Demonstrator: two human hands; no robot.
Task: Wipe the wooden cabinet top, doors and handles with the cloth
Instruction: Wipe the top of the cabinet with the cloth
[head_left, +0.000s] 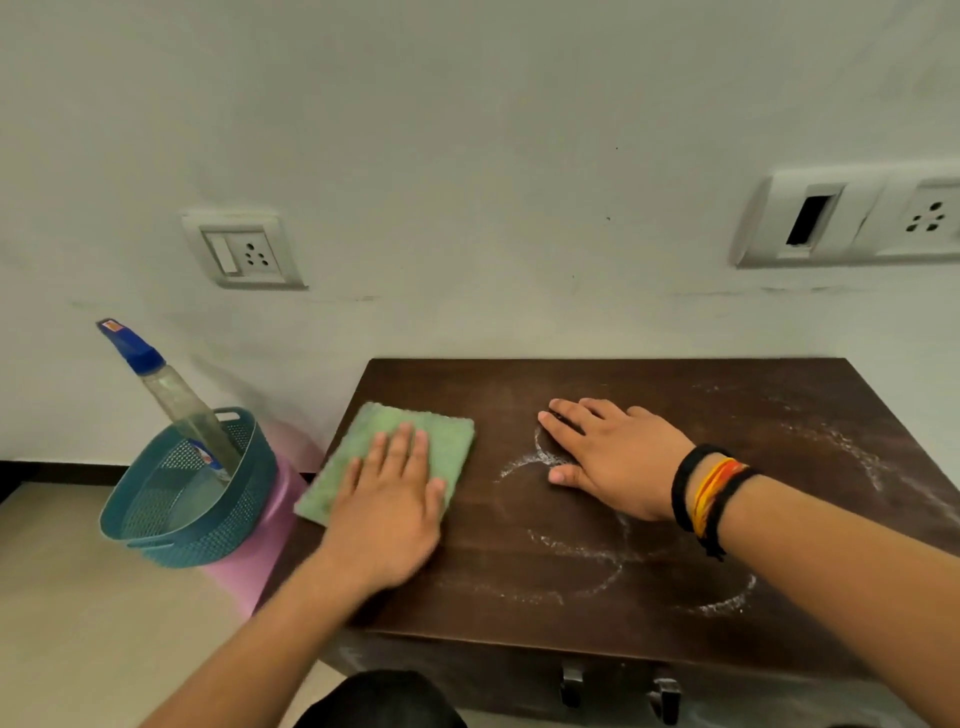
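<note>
A dark wooden cabinet top (675, 415) fills the lower right, marked with white dusty rings and streaks. A green cloth (436, 431) lies flat on its left part. My left hand (389, 499) presses flat on the cloth's near half, fingers spread. My right hand (608, 457) rests palm down on the bare wood to the right of the cloth, fingers apart, holding nothing; bands circle its wrist. Two dark handles (571, 680) (667, 696) show on the cabinet front below the top's near edge.
A teal plastic basket (156, 525) sits on a pink stool (249, 571) left of the cabinet, with a spray bottle (171, 389) leaning in it. The white wall behind carries socket plates (244, 252) (852, 218). Pale floor lies at lower left.
</note>
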